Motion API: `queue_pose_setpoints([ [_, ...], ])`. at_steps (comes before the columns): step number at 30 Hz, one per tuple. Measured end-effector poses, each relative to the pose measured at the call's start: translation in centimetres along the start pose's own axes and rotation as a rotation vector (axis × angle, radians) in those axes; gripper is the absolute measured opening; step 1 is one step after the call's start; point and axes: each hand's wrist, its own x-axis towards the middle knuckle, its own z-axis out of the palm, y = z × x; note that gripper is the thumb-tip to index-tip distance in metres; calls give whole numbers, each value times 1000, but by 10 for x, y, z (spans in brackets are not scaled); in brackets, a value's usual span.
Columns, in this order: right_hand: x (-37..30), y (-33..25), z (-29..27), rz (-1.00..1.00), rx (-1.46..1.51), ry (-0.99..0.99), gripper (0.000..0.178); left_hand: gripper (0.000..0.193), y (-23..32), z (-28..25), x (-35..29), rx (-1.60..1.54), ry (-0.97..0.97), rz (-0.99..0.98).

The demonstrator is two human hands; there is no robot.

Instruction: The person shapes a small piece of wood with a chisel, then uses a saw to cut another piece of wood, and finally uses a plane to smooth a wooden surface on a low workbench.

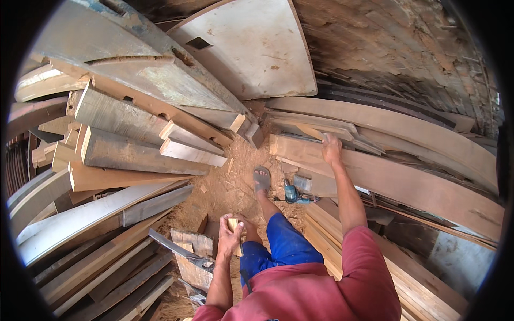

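My left hand (229,235) is closed around a small block of pale wood (233,224), held low in front of me beside my knee. Out to the right, my right hand (332,148) grips the upper edge of a long brown plank (396,174) that stands on its side. Its fingertips are partly hidden against the wood. Just past those fingers lies a light wooden strip (309,131). On the floor near my sandalled foot (262,179) rests a blue-green power tool (292,193); its exact kind is hard to tell.
Stacked boards (123,155) crowd the left side, some with ends jutting toward me. A hand saw (179,249) lies by a wooden box-like piece (193,267). Shavings cover the floor (219,187). A large white panel (257,53) leans at the far side; long timbers (417,278) lie at right.
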Motion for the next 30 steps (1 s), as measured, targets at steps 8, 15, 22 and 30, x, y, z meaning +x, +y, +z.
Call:
queue_pose_setpoints([
  [8,-9,30,6,28,-10,-55,30,48,6,34,-5,86,-144,-180],
  [15,-10,18,8,49,21,118,36,55,42,27,3,113,-165,-253],
  [22,-62,9,22,34,150,-199,24,54,9,15,-8,200,-41,-90],
  [30,-202,19,87,150,230,-574,26,55,9,23,-19,148,-76,-125],
])
